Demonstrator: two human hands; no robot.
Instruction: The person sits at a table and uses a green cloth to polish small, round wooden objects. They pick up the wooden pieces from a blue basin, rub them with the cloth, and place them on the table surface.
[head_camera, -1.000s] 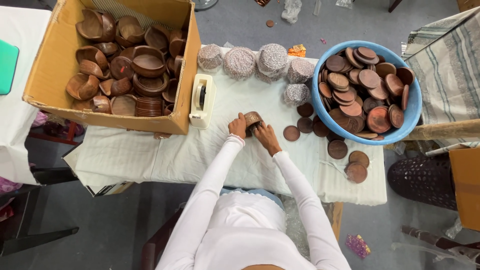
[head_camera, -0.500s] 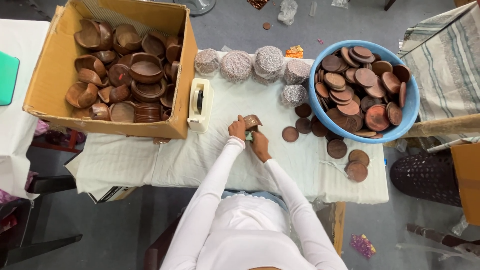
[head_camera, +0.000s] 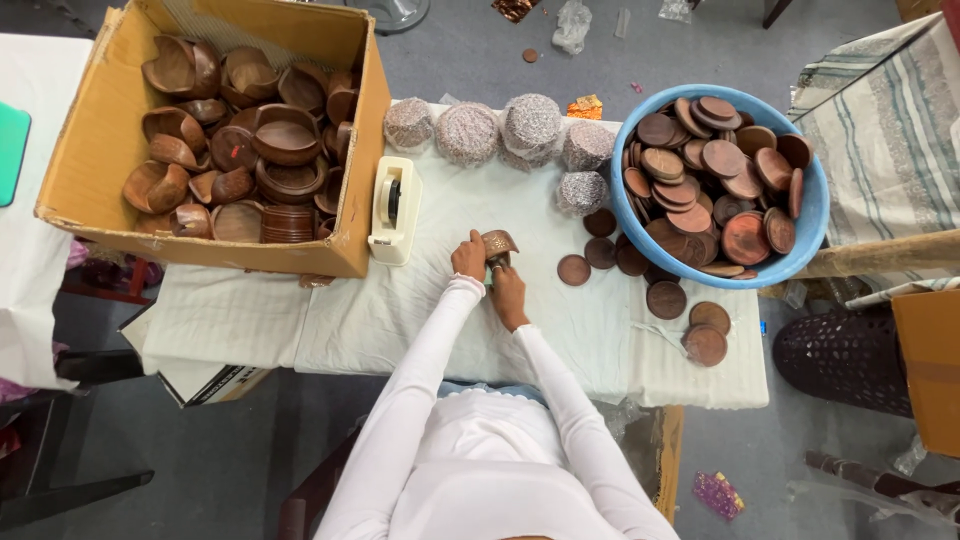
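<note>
We are gripping a small brown wooden cup (head_camera: 498, 243) between left hand (head_camera: 468, 257) and right hand (head_camera: 508, 288); five foil-wrapped bundles (head_camera: 531, 125) are lying beyond, many bare wooden discs (head_camera: 716, 165) waiting rightward.

Bright, even overhead light, soft faint shadows, no glare; sharp centre, slight wide-angle stretching at edges.

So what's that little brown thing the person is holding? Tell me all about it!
The small brown piece looks like carved wood, round and short, with a paler patterned band on its side. It sits tilted, just above the white cloth in the middle of the table. The left hand grips its left side, and the right hand touches it from below. Its exact shape is too small to tell.
</note>
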